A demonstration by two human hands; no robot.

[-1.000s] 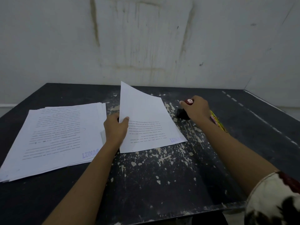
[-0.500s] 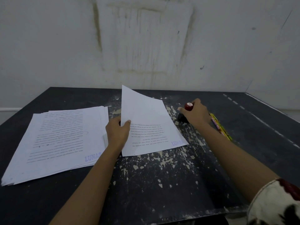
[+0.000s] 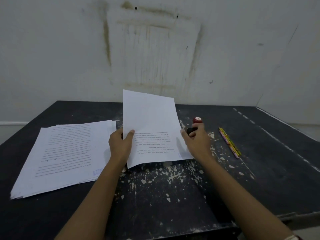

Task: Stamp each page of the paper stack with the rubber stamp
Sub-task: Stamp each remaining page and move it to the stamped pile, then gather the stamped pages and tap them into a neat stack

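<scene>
Paper stack, seen from the head camera, lies fanned near the table's left edge, with a blue mark on its top page. The left hand pinches the left edge of one sheet, which is tilted up over the table's middle. The right hand, at the sheet's right edge, curls its fingers round the rubber stamp. Pencils lie nearer the right edge.

The scene was dimly and evenly lit, and no glare was recorded. A soft shadow was cast by the right hand onto the sheet. The table edges were bowed by wide-angle distortion, and the fine print was rendered soft and unreadable.
</scene>
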